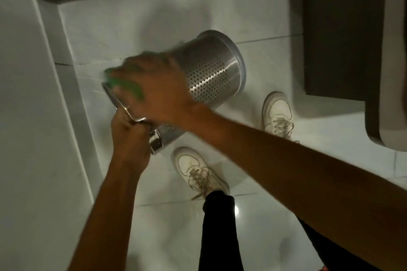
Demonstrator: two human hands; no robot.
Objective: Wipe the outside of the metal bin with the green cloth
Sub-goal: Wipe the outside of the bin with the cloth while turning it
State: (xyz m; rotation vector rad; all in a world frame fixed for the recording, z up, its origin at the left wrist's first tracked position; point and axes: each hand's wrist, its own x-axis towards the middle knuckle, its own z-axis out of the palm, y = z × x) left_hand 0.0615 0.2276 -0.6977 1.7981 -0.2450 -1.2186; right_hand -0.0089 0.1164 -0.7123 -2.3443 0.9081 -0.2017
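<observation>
A perforated metal bin (211, 68) is held tilted on its side above the white tiled floor, its base pointing up and to the right. My left hand (128, 138) grips the shiny rim at the bin's lower left end. My right hand (154, 86) lies flat on the bin's upper side and presses a green cloth (130, 87) against the metal. The hand is blurred. Most of the cloth is hidden under my palm and fingers.
My two white sneakers (278, 114) (198, 169) stand on the glossy floor below the bin. A white wall (28, 116) runs along the left. A dark cabinet (343, 28) and a grey edge sit at the right.
</observation>
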